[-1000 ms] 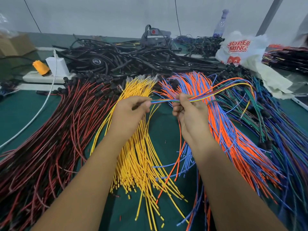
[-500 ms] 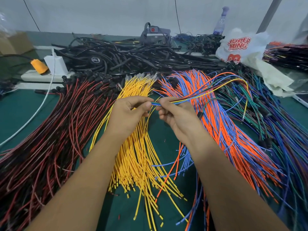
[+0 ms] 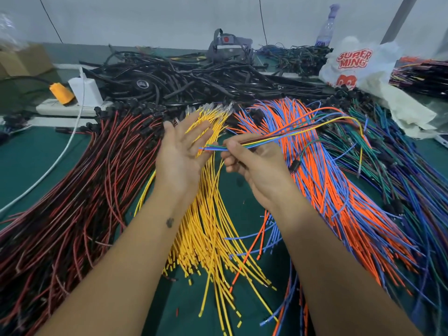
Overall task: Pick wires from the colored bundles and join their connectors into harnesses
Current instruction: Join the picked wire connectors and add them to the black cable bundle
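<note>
A small set of picked wires (image 3: 271,138), blue, green, yellow and orange, is pinched in the grip of the right hand (image 3: 252,166), their short ends jutting left toward the left hand (image 3: 180,151). That hand is held open, palm up with the fingers spread, and nothing is gripped in it. The picked wires are arched away to the right, above the orange and blue bundle (image 3: 339,185). Beneath the hands the yellow bundle (image 3: 208,229) is spread on the green surface (image 3: 29,156), with the red and black bundle (image 3: 80,190) at the left. A heap of black cables (image 3: 184,81) is piled behind.
</note>
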`<state>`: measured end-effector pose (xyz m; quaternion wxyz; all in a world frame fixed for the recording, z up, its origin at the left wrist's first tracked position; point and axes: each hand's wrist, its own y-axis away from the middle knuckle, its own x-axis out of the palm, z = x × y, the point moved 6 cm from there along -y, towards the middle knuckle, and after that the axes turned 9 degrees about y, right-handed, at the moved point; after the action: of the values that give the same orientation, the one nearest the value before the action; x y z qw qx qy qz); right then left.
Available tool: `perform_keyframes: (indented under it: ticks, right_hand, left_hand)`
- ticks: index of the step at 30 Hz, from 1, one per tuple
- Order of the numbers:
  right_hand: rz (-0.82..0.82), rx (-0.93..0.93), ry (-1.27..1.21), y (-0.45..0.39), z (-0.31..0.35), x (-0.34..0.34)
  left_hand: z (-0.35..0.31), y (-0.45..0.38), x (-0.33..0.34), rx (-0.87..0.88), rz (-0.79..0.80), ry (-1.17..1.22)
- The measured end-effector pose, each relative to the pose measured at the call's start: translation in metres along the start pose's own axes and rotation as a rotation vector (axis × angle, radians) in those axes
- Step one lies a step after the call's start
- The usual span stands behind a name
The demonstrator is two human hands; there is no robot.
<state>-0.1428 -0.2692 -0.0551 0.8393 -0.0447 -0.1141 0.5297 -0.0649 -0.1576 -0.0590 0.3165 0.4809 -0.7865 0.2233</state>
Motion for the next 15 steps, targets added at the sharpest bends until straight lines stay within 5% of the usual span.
perform_keyframes:
  ticks: [15]
  right_hand:
    - [0.055, 0.001, 0.04, 0.001, -0.005, 0.008]
  left_hand:
    - [0.014, 0.002, 0.012, -0.156, 0.106, 0.017]
